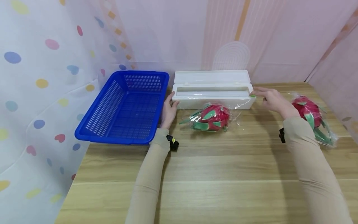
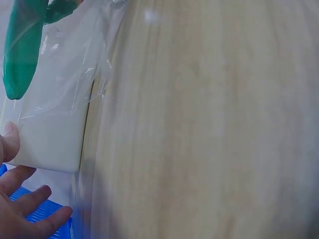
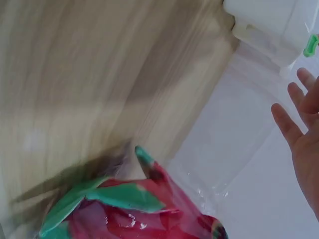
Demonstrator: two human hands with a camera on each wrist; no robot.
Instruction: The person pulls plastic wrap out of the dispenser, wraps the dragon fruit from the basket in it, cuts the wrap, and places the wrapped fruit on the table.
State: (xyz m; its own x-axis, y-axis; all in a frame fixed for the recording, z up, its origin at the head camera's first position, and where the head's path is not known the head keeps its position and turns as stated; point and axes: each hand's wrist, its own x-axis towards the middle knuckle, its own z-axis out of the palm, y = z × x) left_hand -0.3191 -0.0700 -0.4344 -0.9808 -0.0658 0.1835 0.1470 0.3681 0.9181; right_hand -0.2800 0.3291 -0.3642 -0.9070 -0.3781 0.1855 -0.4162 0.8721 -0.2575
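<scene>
A white cling film dispenser (image 1: 215, 103) stands at the back of the table, its lid (image 1: 212, 77) raised and a roll (image 1: 213, 93) inside. My left hand (image 1: 168, 112) holds its left end, thumb (image 2: 10, 142) on the front face and other fingers spread. At the right end my right hand (image 1: 272, 99) touches the small green slider (image 1: 253, 96) with extended fingers; the contact is partly out of the right wrist view. Directly before the dispenser lies a red dragon fruit (image 1: 213, 116) with green scales, under clear film. Another film-wrapped dragon fruit (image 1: 307, 112) lies beside my right forearm.
A blue plastic basket (image 1: 120, 139) stands at the left, close to my left hand and over the table's left side. The wooden table (image 1: 218, 186) reaches toward me. Patterned curtains (image 1: 173, 37) hang behind and at both sides.
</scene>
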